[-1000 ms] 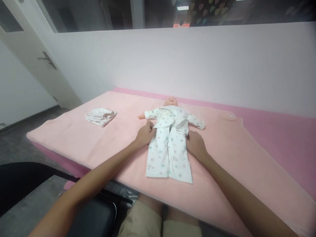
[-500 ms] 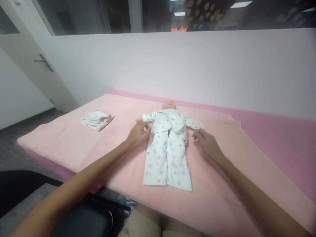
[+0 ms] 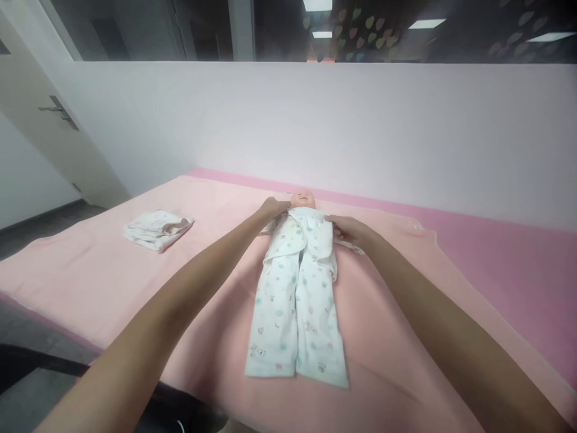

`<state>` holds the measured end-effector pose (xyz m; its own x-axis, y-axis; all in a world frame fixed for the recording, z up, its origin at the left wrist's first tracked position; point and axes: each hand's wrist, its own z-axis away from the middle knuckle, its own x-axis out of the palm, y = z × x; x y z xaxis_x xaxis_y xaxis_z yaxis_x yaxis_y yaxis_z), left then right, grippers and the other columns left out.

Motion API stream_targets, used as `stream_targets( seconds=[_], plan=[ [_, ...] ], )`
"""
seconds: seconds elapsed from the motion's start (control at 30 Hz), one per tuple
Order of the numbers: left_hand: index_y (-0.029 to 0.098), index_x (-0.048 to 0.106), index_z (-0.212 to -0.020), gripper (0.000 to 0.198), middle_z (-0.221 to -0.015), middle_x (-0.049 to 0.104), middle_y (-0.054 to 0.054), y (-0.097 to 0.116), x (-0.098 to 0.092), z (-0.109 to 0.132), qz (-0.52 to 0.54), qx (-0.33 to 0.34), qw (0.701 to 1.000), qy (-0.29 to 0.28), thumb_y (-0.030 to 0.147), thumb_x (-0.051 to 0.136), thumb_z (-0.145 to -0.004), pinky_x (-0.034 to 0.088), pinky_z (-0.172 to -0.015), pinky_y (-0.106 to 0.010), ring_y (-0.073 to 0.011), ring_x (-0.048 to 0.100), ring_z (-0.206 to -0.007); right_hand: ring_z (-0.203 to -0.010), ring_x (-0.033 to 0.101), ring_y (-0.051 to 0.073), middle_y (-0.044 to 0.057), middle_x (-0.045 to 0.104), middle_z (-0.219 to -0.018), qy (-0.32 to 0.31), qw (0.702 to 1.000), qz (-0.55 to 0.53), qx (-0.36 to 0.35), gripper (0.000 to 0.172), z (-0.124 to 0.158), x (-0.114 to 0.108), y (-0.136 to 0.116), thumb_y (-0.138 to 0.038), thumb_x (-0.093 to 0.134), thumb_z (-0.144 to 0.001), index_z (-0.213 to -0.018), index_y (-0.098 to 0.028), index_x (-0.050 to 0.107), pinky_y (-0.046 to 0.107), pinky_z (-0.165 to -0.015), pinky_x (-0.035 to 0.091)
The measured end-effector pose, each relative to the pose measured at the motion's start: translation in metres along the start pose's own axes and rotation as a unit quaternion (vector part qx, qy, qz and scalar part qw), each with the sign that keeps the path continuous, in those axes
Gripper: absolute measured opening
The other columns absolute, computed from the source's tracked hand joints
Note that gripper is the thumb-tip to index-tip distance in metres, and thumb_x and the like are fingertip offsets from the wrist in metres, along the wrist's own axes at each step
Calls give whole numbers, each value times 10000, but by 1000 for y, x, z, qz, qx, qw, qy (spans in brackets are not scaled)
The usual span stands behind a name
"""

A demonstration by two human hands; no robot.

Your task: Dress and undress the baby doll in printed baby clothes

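Observation:
A baby doll [image 3: 303,198] lies on its back, dressed in a white baby top [image 3: 315,231] with small coloured prints. Matching white baby trousers [image 3: 276,316] stretch down toward me, their legs flat. At the doll's shoulder on the left, my left hand [image 3: 274,207] has its fingers closed on the top near the collar. My right hand [image 3: 350,228] pinches the top at the opposite shoulder. Each hand partly covers a sleeve.
Folded white printed cloth [image 3: 157,230] lies on the left of the bed. A pale pink blanket [image 3: 216,207] covers the darker pink mattress [image 3: 505,270]. Behind it rises a white wall [image 3: 315,120] with a window; a door stands at the left.
Both hands have moved up from beside the doll's sleeves to its shoulders and closed on the top. My view has come closer over the bed.

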<state>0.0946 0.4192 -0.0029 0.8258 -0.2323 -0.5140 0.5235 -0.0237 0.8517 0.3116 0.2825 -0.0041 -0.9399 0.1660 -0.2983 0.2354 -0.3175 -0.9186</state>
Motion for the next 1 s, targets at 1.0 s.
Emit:
stream_targets(
  seconds=[1.0],
  plan=[
    [209, 611, -1052, 128, -1024, 685, -83, -56, -10, 159, -282, 477, 828, 82, 187, 504, -985, 479, -802, -395, -259, 604, -932, -797, 647, 188, 5, 716, -936, -5, 948, 199, -247, 359, 100, 65, -3, -395, 741, -867, -1192, -260, 666, 332, -782, 516]
  ],
)
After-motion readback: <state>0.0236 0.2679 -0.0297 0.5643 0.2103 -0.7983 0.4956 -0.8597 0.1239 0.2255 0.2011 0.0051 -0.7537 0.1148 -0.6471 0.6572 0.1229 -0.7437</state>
